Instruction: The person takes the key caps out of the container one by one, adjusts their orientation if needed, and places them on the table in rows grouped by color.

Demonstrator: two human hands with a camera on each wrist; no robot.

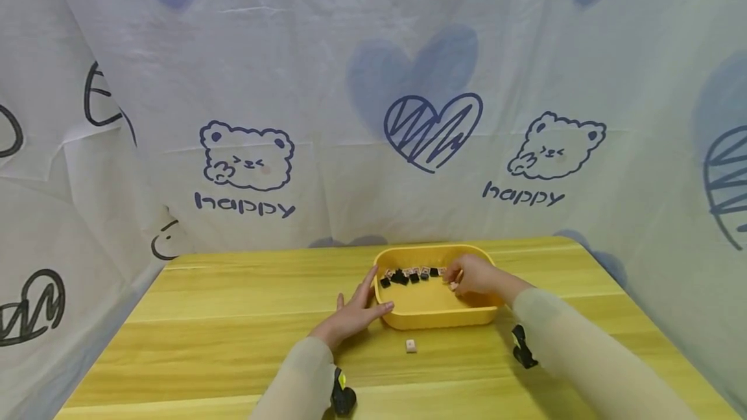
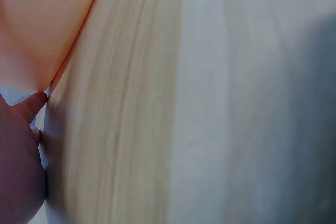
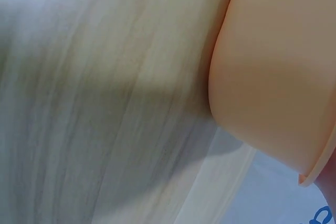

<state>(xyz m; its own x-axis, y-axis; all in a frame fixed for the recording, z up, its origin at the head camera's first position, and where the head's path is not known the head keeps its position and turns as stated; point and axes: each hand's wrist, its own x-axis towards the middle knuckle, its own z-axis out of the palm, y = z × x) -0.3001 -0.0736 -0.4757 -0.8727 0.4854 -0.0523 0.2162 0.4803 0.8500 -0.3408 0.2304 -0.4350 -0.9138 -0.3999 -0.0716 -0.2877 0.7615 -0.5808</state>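
Observation:
A yellow plastic basket (image 1: 438, 320) stands on the table, with small black keycaps (image 1: 399, 277) and light pinkish ones lined up along its far side. My left hand (image 1: 350, 317) rests against the basket's left end, its fingers extended along the wall and rim. Reaching over the right end, my right hand (image 1: 475, 275) is inside and pinches a small pale keycap (image 1: 453, 286). One white keycap (image 1: 411, 346) lies on the table in front of the basket. In the right wrist view only the basket's outer wall (image 3: 278, 72) shows; the fingers are hidden there.
The wood-grain table (image 1: 233, 329) extends to both sides of the basket. A white cloth (image 1: 327, 180) with blue hearts and bears hangs behind it. Black devices are strapped on the left wrist (image 1: 342, 396) and the right wrist (image 1: 523, 347).

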